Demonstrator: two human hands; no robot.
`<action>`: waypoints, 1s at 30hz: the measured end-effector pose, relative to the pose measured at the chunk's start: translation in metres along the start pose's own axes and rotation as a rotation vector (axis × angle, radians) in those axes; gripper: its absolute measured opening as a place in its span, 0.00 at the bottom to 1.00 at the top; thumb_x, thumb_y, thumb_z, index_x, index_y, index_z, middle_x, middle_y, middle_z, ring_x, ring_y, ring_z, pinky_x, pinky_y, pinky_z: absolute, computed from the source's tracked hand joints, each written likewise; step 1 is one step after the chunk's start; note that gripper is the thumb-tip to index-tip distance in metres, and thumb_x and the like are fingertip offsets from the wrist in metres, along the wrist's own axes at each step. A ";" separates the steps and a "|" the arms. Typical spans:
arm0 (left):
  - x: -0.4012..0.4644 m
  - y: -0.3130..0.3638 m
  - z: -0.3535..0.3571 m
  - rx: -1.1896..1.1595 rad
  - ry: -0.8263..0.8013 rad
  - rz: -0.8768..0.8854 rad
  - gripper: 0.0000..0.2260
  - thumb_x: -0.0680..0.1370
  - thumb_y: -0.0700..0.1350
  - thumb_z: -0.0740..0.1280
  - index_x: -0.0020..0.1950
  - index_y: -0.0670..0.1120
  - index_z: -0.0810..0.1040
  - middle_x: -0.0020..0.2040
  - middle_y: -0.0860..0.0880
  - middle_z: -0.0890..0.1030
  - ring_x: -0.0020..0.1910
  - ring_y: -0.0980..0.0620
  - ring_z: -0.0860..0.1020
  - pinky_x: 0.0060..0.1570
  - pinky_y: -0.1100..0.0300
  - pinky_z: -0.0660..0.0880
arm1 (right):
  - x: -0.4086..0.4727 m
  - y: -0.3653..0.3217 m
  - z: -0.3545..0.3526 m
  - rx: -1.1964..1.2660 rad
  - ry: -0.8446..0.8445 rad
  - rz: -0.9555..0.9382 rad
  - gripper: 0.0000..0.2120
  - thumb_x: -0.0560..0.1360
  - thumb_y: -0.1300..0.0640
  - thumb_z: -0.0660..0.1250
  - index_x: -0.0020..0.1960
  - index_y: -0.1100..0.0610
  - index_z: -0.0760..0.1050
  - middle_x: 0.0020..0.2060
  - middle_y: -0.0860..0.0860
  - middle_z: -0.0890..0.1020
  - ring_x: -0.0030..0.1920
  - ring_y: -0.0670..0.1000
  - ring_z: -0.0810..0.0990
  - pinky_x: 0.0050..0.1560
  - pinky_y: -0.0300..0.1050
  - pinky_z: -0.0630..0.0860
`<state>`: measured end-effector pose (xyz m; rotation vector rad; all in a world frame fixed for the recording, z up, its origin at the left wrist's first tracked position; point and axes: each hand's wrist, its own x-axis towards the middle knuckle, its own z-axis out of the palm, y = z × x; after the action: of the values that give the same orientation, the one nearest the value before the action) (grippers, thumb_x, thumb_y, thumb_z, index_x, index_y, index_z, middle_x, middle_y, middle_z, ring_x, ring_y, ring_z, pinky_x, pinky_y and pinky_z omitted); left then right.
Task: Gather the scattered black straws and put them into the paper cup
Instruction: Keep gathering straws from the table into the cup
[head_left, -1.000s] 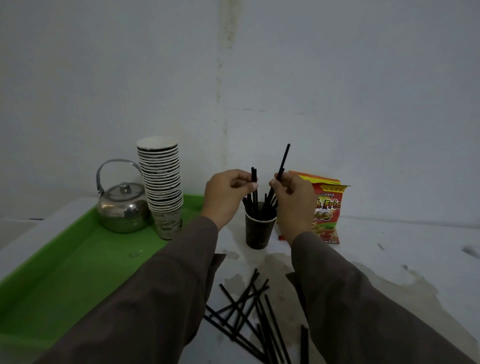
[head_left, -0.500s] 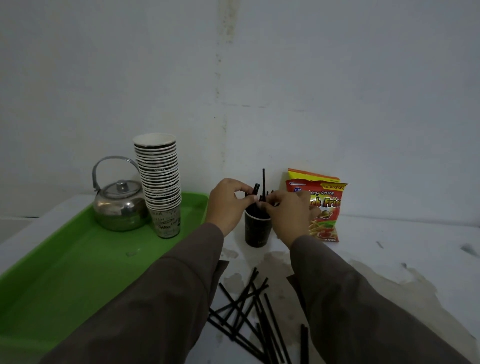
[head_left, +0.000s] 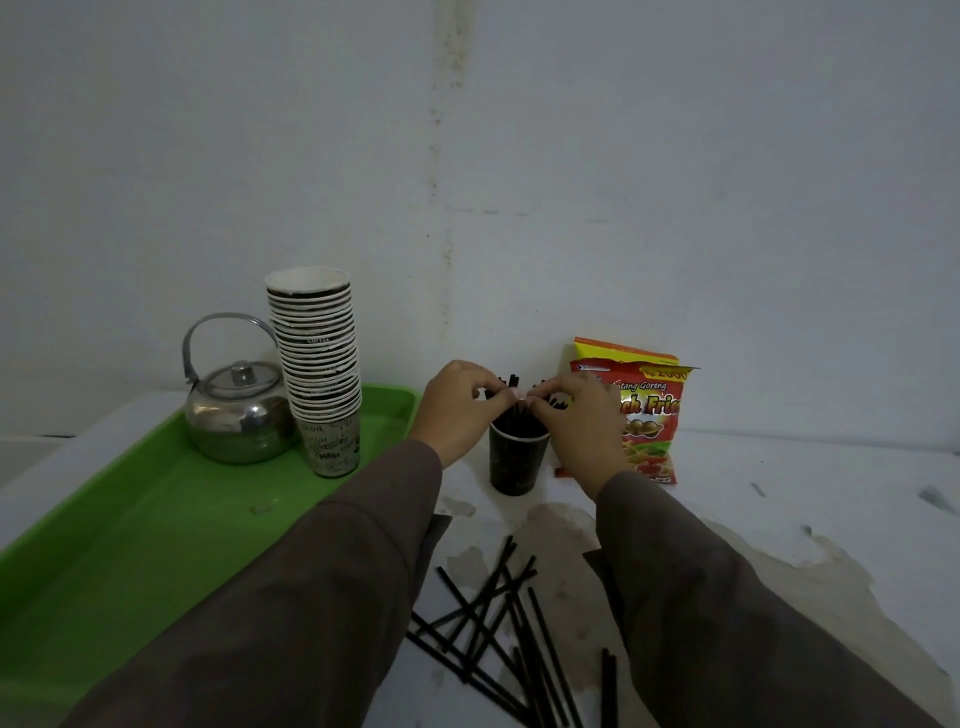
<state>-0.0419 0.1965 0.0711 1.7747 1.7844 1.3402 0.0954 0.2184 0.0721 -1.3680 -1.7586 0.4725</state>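
We have one view only, from a wide-angle camera worn on the person's head, so no second view shares any part of the scene. We look forward and down along both sleeved forearms, which enter from the bottom edge and meet near the middle of the frame. The left hand (head_left: 460, 410) and right hand (head_left: 576, 421) sit at arm's reach from the lens, close together at mid-frame. Nearer to us than the hands, the white table (head_left: 805, 519) runs to the bottom edge. Beyond the hands, a pale wall (head_left: 519, 156) fills the upper half. Left of the left hand, a green tray (head_left: 130, 545) slants towards us.
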 end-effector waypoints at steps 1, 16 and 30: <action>0.001 0.000 0.000 0.025 -0.010 0.022 0.06 0.72 0.50 0.69 0.39 0.50 0.82 0.46 0.51 0.76 0.46 0.52 0.74 0.45 0.59 0.68 | 0.000 0.000 -0.001 0.024 -0.016 -0.019 0.06 0.71 0.52 0.68 0.48 0.47 0.77 0.58 0.49 0.76 0.65 0.55 0.63 0.61 0.57 0.60; -0.001 0.016 -0.016 -0.009 0.024 0.063 0.10 0.77 0.49 0.63 0.51 0.48 0.81 0.52 0.48 0.81 0.50 0.51 0.77 0.50 0.59 0.71 | -0.007 0.000 -0.016 0.110 -0.106 -0.132 0.14 0.77 0.61 0.60 0.60 0.52 0.75 0.64 0.51 0.76 0.65 0.51 0.70 0.66 0.47 0.65; -0.183 0.027 -0.031 0.102 -0.186 0.231 0.07 0.75 0.39 0.66 0.48 0.48 0.81 0.46 0.51 0.82 0.48 0.56 0.77 0.49 0.66 0.71 | -0.162 0.032 -0.067 0.052 -0.296 -0.174 0.09 0.72 0.61 0.68 0.44 0.47 0.79 0.39 0.40 0.80 0.41 0.38 0.76 0.41 0.25 0.71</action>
<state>-0.0117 0.0151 0.0353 2.1385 1.6146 1.1359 0.1767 0.0667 0.0263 -1.1409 -2.0689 0.6452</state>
